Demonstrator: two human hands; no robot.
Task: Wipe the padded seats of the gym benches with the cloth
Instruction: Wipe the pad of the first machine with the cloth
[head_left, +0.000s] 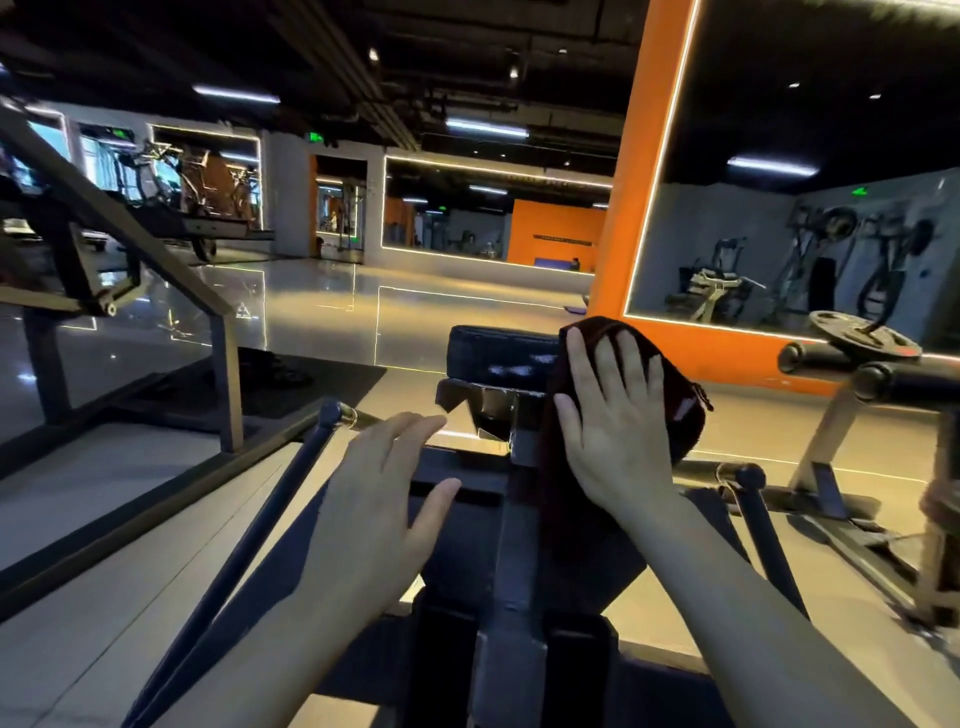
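A black padded bench pad (498, 353) stands in the middle of the view on a dark metal frame (511, 545). A dark maroon cloth (680, 395) is draped over the pad's right end. My right hand (615, 415) lies flat on the cloth with straight, spread fingers and presses it against the pad. My left hand (384, 499) hovers lower left of the pad with relaxed fingers, holding nothing, above the frame.
A dark slanted machine frame (156, 260) rises at the left. Two angled bars (291, 499) flank the bench. At the right stands a machine with roller pads (831, 358) and a weight plate (862, 338). An orange pillar (644, 156) and wall mirrors lie beyond.
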